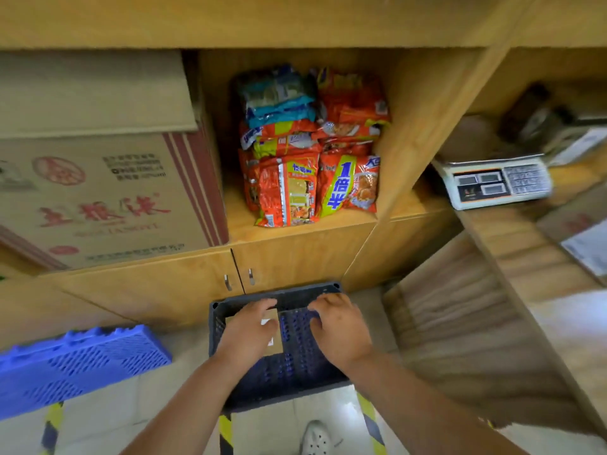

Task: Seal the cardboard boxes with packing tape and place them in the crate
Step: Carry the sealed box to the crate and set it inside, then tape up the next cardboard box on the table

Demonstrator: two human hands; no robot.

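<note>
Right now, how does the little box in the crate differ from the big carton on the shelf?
The box lies in the crate, partly under the left hand; the carton stands on the shelf, untouched. The carton is far larger than the box. The carton bears red lettering and stripes; the box looks plain but for a white label. Both are brown cardboard.
</note>
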